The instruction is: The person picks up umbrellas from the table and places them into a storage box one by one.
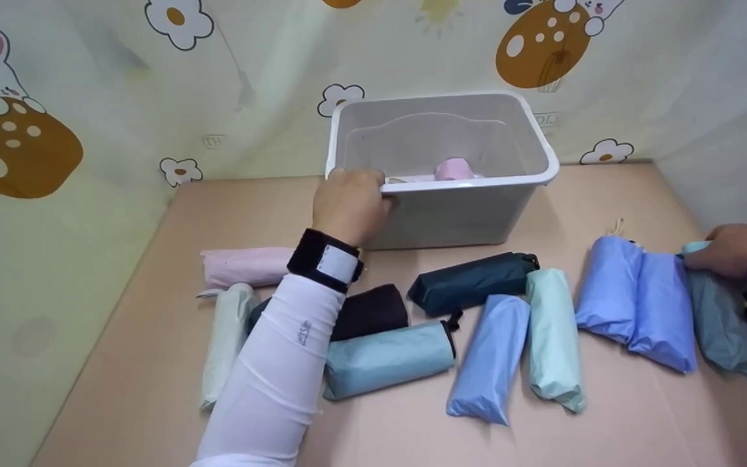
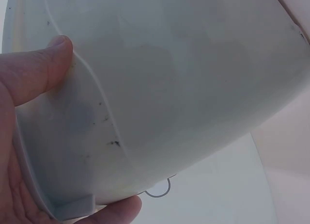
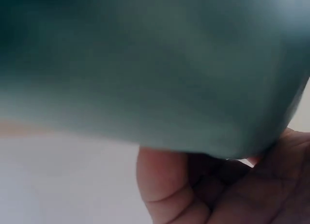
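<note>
My left hand [image 1: 351, 204] grips the front left corner of the rim of a white plastic bin [image 1: 454, 217]. In the left wrist view the thumb [image 2: 41, 71] lies flat along the bin's smooth wall, and other fingers show below the rim. A pink object [image 1: 454, 169] is inside the bin. At the far right, my right hand [image 1: 736, 250] holds the upper end of a grey-teal folded umbrella [image 1: 727, 324] in a fabric sleeve. Its cloth fills most of the right wrist view, blurred. Beside it lie two blue sleeved umbrellas [image 1: 664, 311], side by side.
More sleeved umbrellas lie on the brown tabletop [image 1: 393, 434]: pink [image 1: 247, 266], pale green [image 1: 227, 344], black [image 1: 373, 312], light teal [image 1: 390, 360], dark green [image 1: 471, 284], blue [image 1: 489, 360] and mint [image 1: 555, 340]. A patterned curtain [image 1: 270, 78] hangs behind the bin.
</note>
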Available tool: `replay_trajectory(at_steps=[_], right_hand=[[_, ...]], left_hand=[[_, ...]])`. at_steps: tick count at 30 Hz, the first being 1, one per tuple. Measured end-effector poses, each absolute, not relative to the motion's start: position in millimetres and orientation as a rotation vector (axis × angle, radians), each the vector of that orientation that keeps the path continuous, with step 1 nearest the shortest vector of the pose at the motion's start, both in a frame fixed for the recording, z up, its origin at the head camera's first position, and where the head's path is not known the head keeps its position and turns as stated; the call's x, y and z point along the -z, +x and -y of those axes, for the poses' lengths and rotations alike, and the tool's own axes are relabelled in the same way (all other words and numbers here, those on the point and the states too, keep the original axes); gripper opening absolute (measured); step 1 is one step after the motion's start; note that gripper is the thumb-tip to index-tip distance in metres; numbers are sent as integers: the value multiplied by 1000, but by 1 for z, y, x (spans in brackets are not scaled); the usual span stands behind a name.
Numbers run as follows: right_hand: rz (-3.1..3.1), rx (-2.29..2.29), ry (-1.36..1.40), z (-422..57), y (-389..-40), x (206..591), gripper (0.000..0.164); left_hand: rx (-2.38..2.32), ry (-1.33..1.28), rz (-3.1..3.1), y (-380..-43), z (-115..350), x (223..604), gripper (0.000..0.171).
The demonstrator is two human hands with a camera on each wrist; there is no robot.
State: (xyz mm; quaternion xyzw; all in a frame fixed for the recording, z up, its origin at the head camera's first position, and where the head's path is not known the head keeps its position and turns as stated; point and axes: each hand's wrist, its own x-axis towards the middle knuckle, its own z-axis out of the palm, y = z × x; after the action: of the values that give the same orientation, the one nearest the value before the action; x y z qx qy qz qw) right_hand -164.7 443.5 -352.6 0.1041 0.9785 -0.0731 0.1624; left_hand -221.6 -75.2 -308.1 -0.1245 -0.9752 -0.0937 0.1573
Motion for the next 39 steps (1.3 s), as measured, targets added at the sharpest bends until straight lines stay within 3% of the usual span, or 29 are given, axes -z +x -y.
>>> replay_trajectory(at_steps=[4,14,22,27,33,39], right_hand=[[-2874,186,296,-436,-168,337,71],[-3163,163,318,-404,-174,288,48],[-3306,380,517,-363,-174,252,57],[-3483,593,544,-325,-168,230,54],[-3736,736,405,-282,-164,211,48],[-3718,1161,74,-252,-179,209,40]], left_hand=[[262,-349,2803,-222,75,308,28],[270,-346,2801,-222,75,308,26],[265,-345,2788,-222,74,309,27],[277,-347,2799,-222,74,308,25],[287,-337,2809,-222,74,308,25],[262,-341,2804,-222,74,308,28]])
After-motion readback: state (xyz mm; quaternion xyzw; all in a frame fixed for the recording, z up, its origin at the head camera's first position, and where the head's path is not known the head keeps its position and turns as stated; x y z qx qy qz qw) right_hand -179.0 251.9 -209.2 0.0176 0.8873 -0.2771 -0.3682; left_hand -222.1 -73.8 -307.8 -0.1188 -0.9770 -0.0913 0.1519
